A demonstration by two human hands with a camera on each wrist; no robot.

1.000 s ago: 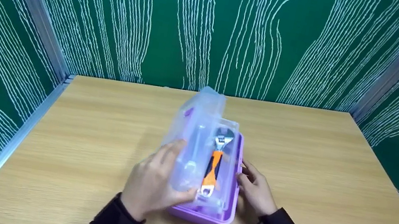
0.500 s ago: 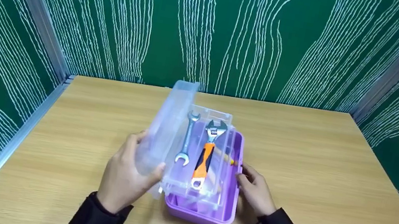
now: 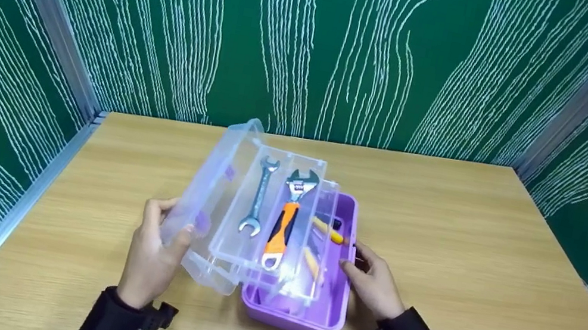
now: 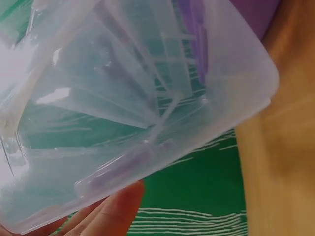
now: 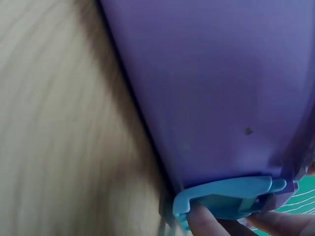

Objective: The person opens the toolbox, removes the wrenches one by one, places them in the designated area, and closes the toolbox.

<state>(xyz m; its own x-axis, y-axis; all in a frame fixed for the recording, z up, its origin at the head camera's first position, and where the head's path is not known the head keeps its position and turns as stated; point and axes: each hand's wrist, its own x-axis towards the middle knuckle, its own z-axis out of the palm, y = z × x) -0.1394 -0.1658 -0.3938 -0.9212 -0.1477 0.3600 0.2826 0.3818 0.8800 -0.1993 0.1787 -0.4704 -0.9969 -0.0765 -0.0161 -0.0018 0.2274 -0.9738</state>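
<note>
A purple toolbox (image 3: 296, 324) stands on the table with its clear lid (image 3: 213, 175) tilted up to the left. My left hand (image 3: 153, 258) grips the lid's outer edge, thumb against its near side. Linked to the lid, a clear tray (image 3: 230, 243) hangs raised over the box's left part. An open-ended wrench (image 3: 259, 195) and an orange-and-black adjustable wrench (image 3: 287, 218) lie in it. At the box's right wall, my right hand (image 3: 379, 283) holds the rim with its thumb, fingers at the blue latch (image 5: 226, 189).
Inside the box lie yellow-handled tools (image 3: 330, 232), partly hidden under a second clear tray (image 3: 329, 195). The wooden table (image 3: 458, 230) extends to both sides. Green panels (image 3: 351, 48) with white lines stand at the back and sides.
My left hand has swung the lid leftward, and the trays have spread out with it, bringing both wrenches and the box's inside into view. The right hand has stayed at the box's right wall.
</note>
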